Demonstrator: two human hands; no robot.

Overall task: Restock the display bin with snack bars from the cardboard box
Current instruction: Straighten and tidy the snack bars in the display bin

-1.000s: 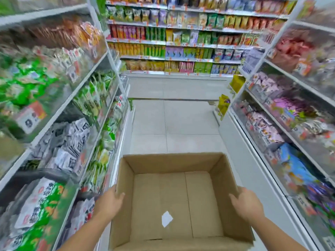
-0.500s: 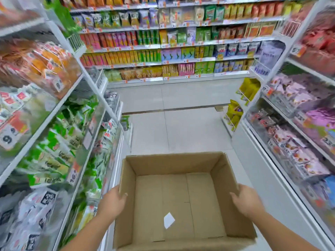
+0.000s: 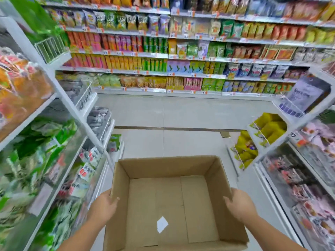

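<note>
An open brown cardboard box is carried in front of me at waist height. Inside it I see only a bare cardboard floor and a small white paper scrap; no snack bars show in it. My left hand grips the box's left wall, thumb hooked over the rim. My right hand grips the right wall the same way. I cannot tell which display bin is the task's own.
White snack shelves line the aisle on my left and more shelves on my right. Wire bins of yellow packets hang on the right end cap. A stocked wall shelf stands across the tiled cross aisle.
I have walked forward along the aisle; the far wall shelf and right end cap are closer. Both hands hold the box as before.
</note>
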